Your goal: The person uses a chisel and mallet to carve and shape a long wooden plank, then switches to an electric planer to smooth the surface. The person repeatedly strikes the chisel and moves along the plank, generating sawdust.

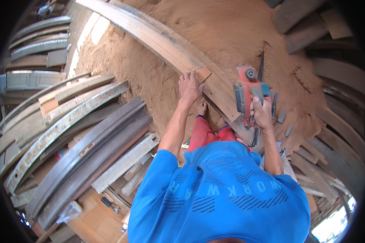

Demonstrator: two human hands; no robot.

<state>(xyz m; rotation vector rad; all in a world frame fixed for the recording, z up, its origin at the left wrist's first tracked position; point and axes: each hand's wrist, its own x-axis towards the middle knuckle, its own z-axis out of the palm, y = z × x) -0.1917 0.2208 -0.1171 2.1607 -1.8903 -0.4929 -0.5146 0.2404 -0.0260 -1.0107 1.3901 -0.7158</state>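
My right hand [262, 112] is closed round the handle of a red electric hand planer [244, 79]. The planer is held up on the right, beside the near end of a long wooden base plank [221, 97]. A narrower pale board [150, 38] lies along that plank and reaches away to the far left. At the board's near end, my left hand [189, 87] rests with its fingers laid on the wood, slightly apart. Just right of those fingers sits a small orange-brown wood block [203, 73].
Stacked timber, including a dark moulded beam [89, 150] and a whitish beam [65, 133], fills the left side. More boards [340, 77] are piled on the right. Sawdust [227, 36] covers the ground. A dark cable [255, 137] hangs from the planer near my legs.
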